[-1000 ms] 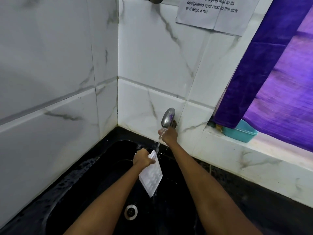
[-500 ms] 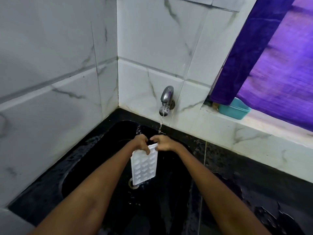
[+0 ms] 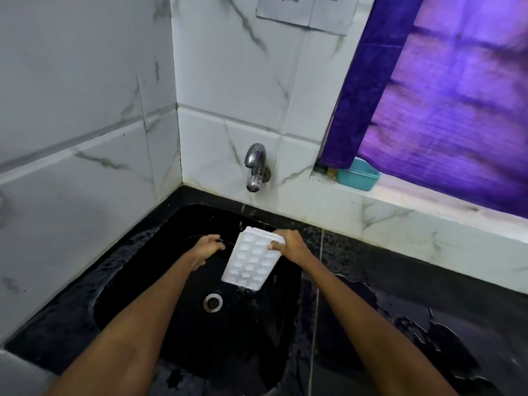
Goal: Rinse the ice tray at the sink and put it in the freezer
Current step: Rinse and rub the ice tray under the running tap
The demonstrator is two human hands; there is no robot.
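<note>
Now a white, dimpled ice tray [image 3: 251,258], tilted, in right-hand fingers [image 3: 273,247]

Left hand [image 3: 206,247] now off the ice tray [image 3: 251,258]; right hand [image 3: 288,247] alone grips it; tap [image 3: 256,167] stream stopped.

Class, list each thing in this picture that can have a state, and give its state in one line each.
Tap: no water running.
Ice tray: tilted over the sink, bumps facing the camera.
Right hand: grip shut on the ice tray.
Left hand: off the tray, open.
Sink: wet, drain open.
</note>
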